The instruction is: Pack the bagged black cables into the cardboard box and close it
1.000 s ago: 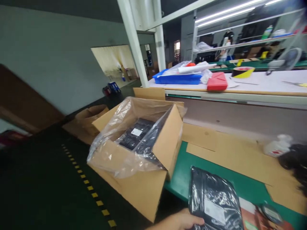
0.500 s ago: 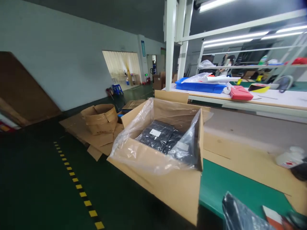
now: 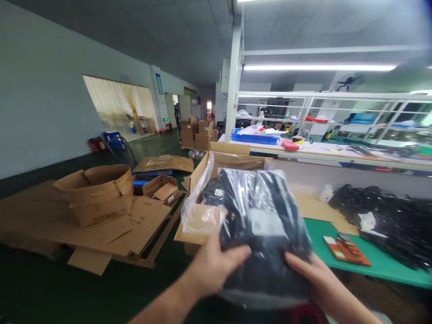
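The left grip point(image 3: 214, 265) and the right grip point(image 3: 317, 276) both grasp the plastic bag point(image 3: 256, 189), one at each side of its lower part, thumbs pressed on the near face and fingers mostly hidden. The bag, packed with something black, is held up in front of the person and covers part of an open carton point(image 3: 189, 236).

To hold it well, I would press evenly with both thumbs and support the weight from behind, since the film looks slick and its loose bottom edge could slip or fold. Thumbs are best left off the white label point(image 3: 266, 222) so that it does not crease. The label faces the person, but blur makes its print unreadable.

Inside the carton, within a clear liner point(image 3: 199, 209), another dark package point(image 3: 209, 198) shows a small white label, also illegible. To the right, an orange-and-white packet point(image 3: 349, 252) lies on the green table point(image 3: 317, 231); I cannot read any writing on it. Farther off to the left, a small box point(image 3: 165, 193) carries a white sticker, and a blue sign point(image 3: 159, 84) hangs beyond, both too small to read. No brand can be made out.
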A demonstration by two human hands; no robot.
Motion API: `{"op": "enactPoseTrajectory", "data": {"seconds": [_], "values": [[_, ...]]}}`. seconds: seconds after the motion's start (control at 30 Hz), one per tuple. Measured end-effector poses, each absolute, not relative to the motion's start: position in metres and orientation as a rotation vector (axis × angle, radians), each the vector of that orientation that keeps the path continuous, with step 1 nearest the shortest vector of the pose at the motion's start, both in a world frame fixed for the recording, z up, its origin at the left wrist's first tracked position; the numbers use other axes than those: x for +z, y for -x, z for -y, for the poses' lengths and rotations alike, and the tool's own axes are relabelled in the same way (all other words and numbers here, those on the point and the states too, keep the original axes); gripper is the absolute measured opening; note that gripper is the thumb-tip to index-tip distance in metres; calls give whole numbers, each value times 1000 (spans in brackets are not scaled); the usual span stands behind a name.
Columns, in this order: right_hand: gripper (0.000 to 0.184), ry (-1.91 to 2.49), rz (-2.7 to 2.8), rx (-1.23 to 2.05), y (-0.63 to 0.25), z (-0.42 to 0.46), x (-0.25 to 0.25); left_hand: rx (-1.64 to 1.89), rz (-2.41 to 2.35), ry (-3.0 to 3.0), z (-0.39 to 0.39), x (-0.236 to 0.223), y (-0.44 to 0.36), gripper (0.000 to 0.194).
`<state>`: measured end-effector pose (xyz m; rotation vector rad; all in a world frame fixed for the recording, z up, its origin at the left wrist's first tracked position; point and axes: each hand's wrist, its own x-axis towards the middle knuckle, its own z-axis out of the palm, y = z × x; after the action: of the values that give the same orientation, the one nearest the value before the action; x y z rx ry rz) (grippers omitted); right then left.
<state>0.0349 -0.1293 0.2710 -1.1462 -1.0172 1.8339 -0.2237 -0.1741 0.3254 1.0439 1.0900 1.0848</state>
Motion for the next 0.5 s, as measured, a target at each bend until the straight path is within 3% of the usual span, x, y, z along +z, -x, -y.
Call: {"op": "enactPoseTrajectory", "data": {"seconds": [0.13, 0.23, 0.37, 0.5], "values": [[54, 947, 1043, 1960, 56, 61, 349, 1198, -1294, -1071, 107, 395, 281, 48], [35, 949, 1001, 2050, 91, 9, 367, 1141, -1481, -1132, 50, 422, 304, 35], [33, 979, 973, 2090, 103, -55, 356, 1068, -1711, -1296, -28, 427, 307, 34], [34, 1190, 978, 1929, 95, -103, 326, 1014, -1764, -1335, -89, 396, 292, 36]]}}
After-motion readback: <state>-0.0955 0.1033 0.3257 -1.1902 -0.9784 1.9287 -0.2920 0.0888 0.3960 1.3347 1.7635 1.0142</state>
